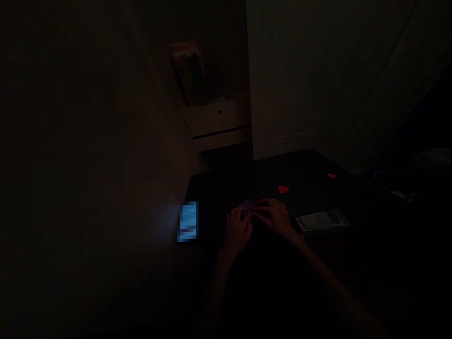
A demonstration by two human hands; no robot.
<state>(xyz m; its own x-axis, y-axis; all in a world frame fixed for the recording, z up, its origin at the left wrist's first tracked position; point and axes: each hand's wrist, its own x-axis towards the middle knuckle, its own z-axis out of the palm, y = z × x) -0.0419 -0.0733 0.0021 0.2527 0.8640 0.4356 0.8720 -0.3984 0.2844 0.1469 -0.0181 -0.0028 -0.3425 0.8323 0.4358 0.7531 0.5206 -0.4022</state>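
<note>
**Dim purple piece at both hands' fingers**

From here, the surface (226, 183) is nearly black. Over its near part, the left hand (239, 227) and right hand (275, 215) curve their fingers around the purple piece (247, 205), small, its outline murky; I can't tell whether either grip pinches it.

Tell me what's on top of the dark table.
A red piece, an orange piece, a flat pale item and, at the left edge, a glowing screen. The left hand and right hand partly cover a purple thing; what lies under them is hidden.
</note>
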